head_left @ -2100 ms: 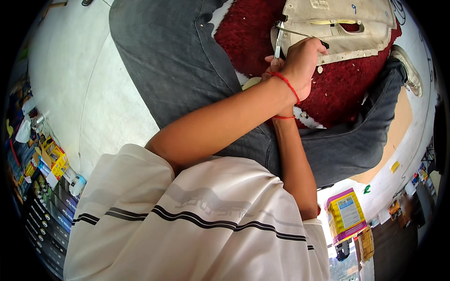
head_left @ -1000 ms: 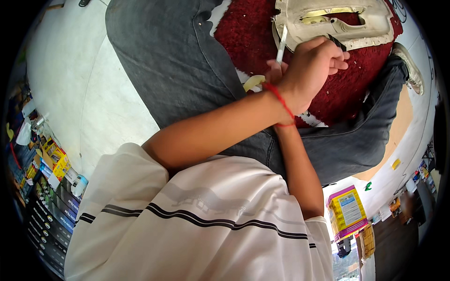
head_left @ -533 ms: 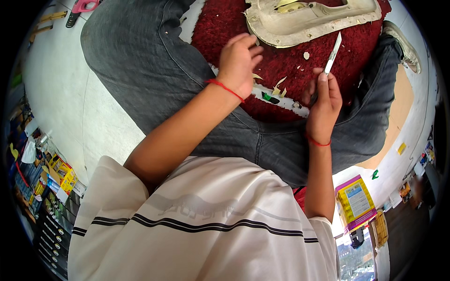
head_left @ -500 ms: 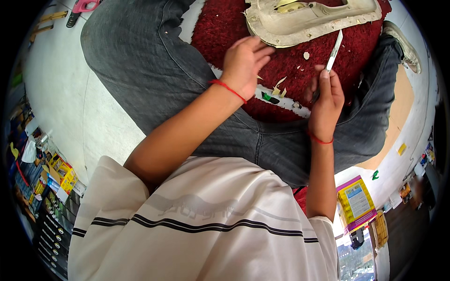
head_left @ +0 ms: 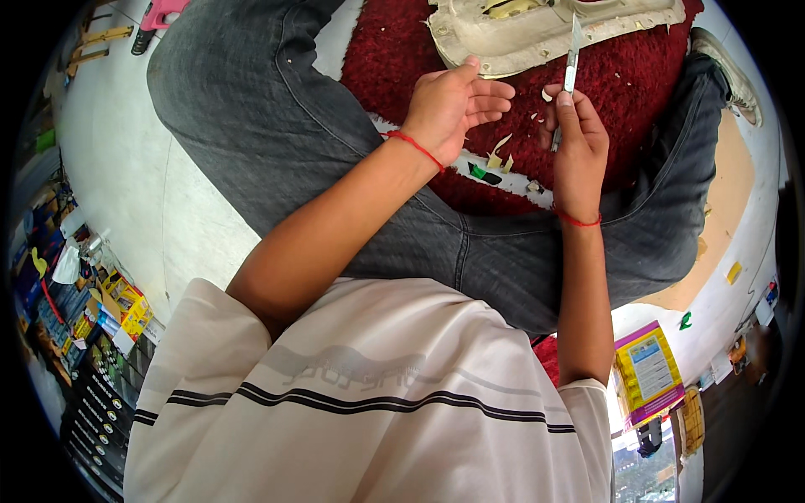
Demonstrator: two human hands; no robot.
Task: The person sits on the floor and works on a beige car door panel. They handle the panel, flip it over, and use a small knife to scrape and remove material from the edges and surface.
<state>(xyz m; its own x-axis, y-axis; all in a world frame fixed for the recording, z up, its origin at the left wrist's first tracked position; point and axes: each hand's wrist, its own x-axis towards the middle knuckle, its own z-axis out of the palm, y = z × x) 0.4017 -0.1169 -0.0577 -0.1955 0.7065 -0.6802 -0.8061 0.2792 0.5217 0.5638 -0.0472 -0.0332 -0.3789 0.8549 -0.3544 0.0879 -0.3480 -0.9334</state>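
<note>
We see a thin blade tool [head_left: 571, 50] held near-upright in the frame, long axis running from the right hand [head_left: 575, 142] up and away from the person, tip pointing at the cream shoe piece [head_left: 537, 33] and overlapping its lower edge; whether the tip actually touches it we cannot tell. The tool sits at upper centre-right, above the red mat [head_left: 402, 50].

Right hand – fingers together, pinched on the tool's lower shaft, index finger laid along it. A red thread band circles that wrist.

Left hand [head_left: 453, 105] – fingers loosely apart and slightly curled, palm turned toward the right hand, holding nothing; it hovers just beside the shoe piece's near edge, fingertips close to the blade but apart from it. A red thread band on this wrist too.

Edges and room: the mat lies across the lap on grey jeans [head_left: 277, 142]. Small pale scraps [head_left: 500, 155] and a green bit [head_left: 482, 174] lie on the mat between the two hands, near its lower edge. The gap between the hands is narrow; more bare mat shows to the left of the left hand. A pale floor [head_left: 142, 210] spreads at left, with a yellow-and-purple packet [head_left: 650, 373] at lower right, well apart from the hands.
</note>
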